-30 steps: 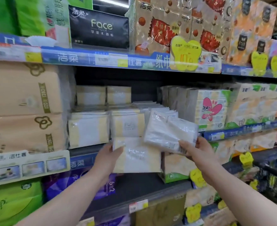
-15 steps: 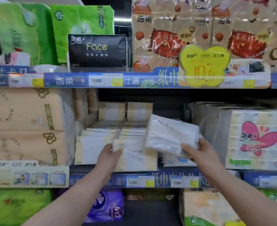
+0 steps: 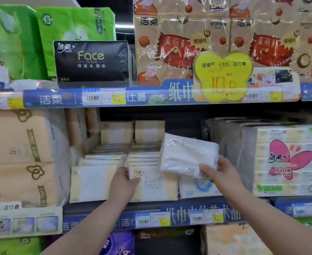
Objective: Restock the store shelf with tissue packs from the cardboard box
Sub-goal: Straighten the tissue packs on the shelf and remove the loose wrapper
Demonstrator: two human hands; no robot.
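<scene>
A cream pack (image 3: 157,186) printed "Face" stood at the front edge of the middle shelf (image 3: 96,207), touching a like pack (image 3: 92,181) on its left. The left hand (image 3: 123,183) reached up from below and gripped its left edge, fingers curled round it. The right hand (image 3: 220,172) pinched the lower right corner of a white tissue pack (image 3: 184,153), thumb in front, holding it tilted before the shelf opening, above a small blue-printed pack (image 3: 201,188) and near the "840" butterfly bundle (image 3: 287,161). On the upper shelf (image 3: 46,99) a black pack (image 3: 91,61) read "Face tissue"; a price label (image 3: 118,99) read 5.50. Dark open room lay above the cream stacks.
</scene>
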